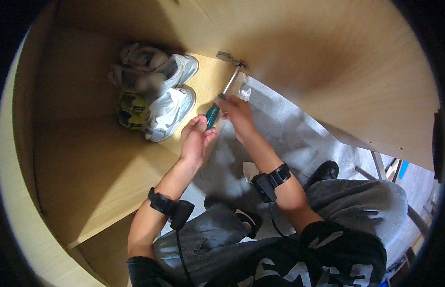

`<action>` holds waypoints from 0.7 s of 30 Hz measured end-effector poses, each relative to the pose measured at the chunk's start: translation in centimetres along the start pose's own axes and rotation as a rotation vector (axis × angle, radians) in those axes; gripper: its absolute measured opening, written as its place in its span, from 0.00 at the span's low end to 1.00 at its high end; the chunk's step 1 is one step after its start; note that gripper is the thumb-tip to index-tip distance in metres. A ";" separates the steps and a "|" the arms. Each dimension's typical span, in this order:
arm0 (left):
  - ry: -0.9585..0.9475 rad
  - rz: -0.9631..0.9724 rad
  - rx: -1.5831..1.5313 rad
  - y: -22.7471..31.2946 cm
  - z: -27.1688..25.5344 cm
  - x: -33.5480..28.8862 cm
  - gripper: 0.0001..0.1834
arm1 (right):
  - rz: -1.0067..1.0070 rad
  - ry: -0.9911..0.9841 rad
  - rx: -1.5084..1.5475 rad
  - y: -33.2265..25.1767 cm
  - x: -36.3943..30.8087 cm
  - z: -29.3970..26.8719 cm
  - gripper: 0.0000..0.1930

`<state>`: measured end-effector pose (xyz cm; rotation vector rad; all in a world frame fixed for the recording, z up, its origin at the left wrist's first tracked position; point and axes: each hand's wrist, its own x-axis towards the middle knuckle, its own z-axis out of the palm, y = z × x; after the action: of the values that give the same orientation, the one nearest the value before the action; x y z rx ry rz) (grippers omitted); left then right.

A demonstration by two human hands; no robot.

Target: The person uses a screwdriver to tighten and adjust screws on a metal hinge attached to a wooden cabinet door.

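Note:
A screwdriver (212, 116) with a dark green handle and a long metal shaft slants up and away from me. Its tip meets a metal hinge (240, 63) that joins the wooden cabinet door (323, 81) to the cabinet. Around the handle's near end curl the fingers of my left hand (196, 136). My right hand (235, 114) pinches the handle's upper end, near where the shaft begins. The exact meeting of tip and screw is too small to make out.
White and grey sneakers (172, 112) stand on the cabinet shelf (122, 177) left of my hands, beside yellow-green shoes (131, 111). A crumpled clear scrap (244, 93) lies by the cabinet edge. Metal legs (378, 165) rise at the right. Cabled black bands (171, 206) circle both forearms.

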<state>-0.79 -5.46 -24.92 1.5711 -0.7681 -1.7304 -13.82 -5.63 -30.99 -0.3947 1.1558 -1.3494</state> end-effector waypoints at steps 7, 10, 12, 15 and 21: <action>-0.150 -0.058 -0.023 0.5 -1.1 0.0 0.14 | 0.015 -0.372 0.560 0.3 0.4 -0.2 0.17; -0.096 -0.025 -0.145 0.7 0.0 -0.3 0.13 | -0.021 -0.297 0.395 0.8 0.8 -0.5 0.15; -0.068 0.016 -0.091 0.9 0.5 -0.8 0.13 | -0.008 -0.233 0.300 0.5 0.7 -0.5 0.13; -0.031 0.068 0.025 0.6 0.4 -0.9 0.12 | 0.040 -0.092 0.077 -0.2 0.2 -0.1 0.12; -0.026 0.041 0.052 0.5 0.0 -0.8 0.11 | -0.008 -0.182 0.186 0.1 0.6 -0.1 0.14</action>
<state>-0.74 -5.15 -24.07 1.5593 -0.8588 -1.7173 -13.90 -6.11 -31.37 -0.3794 0.8718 -1.3850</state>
